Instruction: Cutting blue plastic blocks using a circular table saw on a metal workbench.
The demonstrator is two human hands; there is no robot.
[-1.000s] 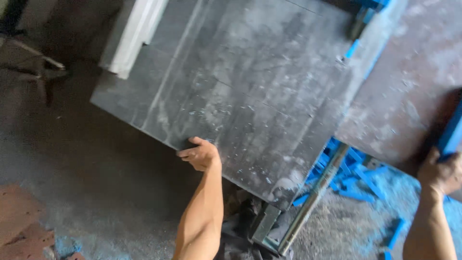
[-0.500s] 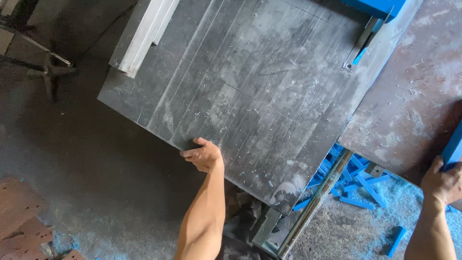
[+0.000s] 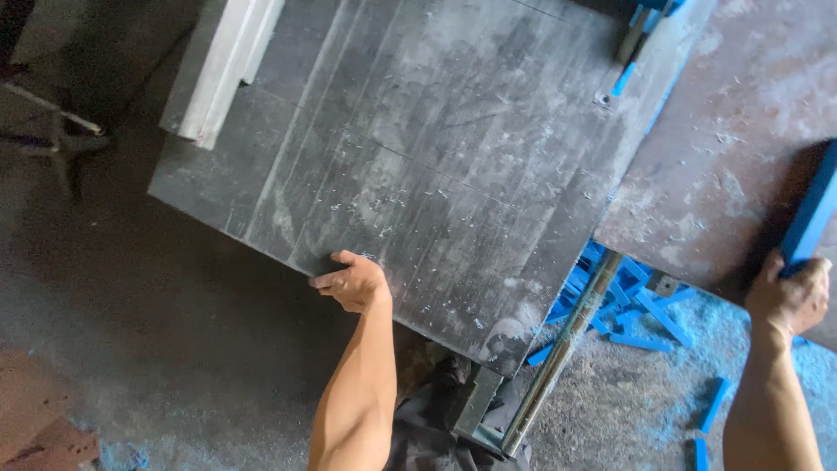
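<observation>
Since earlier, right hand [image 3: 789, 296] slid up, gripping the blue bar [image 3: 813, 214]; left hand [image 3: 351, 282] still clutches the table edge [image 3: 261, 249].

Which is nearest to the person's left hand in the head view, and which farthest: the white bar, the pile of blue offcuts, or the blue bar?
From the left hand:
1. Pile of blue offcuts, on the floor, lower right.
2. White bar, top left on the grey table.
3. Blue bar, far right, at the right hand.
</observation>
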